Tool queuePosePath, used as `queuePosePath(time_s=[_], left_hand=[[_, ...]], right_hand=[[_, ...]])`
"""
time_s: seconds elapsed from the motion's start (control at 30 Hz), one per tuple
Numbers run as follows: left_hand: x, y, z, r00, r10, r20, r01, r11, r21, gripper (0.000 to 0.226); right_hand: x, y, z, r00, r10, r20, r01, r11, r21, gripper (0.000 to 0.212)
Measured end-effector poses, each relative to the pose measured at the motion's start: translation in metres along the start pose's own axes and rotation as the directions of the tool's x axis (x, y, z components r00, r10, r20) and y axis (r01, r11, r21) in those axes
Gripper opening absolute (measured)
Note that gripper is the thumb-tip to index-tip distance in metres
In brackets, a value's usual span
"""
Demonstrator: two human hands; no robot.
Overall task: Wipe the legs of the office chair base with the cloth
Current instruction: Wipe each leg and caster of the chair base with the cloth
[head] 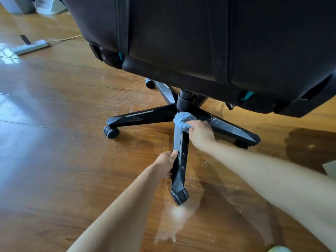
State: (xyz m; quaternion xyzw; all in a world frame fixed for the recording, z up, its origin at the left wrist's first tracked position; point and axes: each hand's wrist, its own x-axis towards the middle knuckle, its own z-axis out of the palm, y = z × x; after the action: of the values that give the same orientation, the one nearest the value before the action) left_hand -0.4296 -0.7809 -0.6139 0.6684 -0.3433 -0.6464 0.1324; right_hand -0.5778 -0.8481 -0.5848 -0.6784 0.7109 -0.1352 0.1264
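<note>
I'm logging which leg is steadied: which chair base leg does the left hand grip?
The leg pointing toward the camera: the left hand grips its edge midway along. That hand touches no other.

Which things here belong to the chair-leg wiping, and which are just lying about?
Job: blue striped cloth, held by right hand; near base leg, gripped by left hand; rest of chair base.
Lying about: power strip; its cable.

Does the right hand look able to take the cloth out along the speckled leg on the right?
Probably yes. The right hand holds the cloth at the hub, beside the speckled leg; its top lies bare, and the left hand grips the near leg, out of the way.
</note>
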Motion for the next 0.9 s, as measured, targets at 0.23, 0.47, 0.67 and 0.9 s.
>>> queuePosePath(time_s=[0.23, 0.47, 0.67, 0.9], left_hand=[[-0.001, -0.001, -0.001, 1.000, -0.025, 0.004, 0.025, 0.999, -0.021, 0.059], [-0.001, 0.001, 0.001, 1.000, -0.010, -0.012, 0.010, 0.999, -0.030, 0.057], [0.002, -0.006, 0.006, 0.999, 0.005, -0.037, -0.005, 1.000, 0.002, 0.054], [-0.001, -0.018, 0.007, 0.999, 0.029, -0.023, -0.030, 0.998, -0.063, 0.047]], right_hand=[[0.012, -0.006, -0.009, 0.998, 0.051, 0.045, -0.050, 0.999, -0.020, 0.031], [-0.075, -0.007, 0.016, 0.997, -0.048, -0.053, 0.050, 0.998, 0.042, 0.036], [-0.011, 0.004, 0.005, 0.999, -0.002, 0.042, 0.003, 1.000, -0.005, 0.040], [-0.087, 0.011, 0.031, 0.989, -0.141, 0.036, 0.140, 0.990, 0.030, 0.047]])
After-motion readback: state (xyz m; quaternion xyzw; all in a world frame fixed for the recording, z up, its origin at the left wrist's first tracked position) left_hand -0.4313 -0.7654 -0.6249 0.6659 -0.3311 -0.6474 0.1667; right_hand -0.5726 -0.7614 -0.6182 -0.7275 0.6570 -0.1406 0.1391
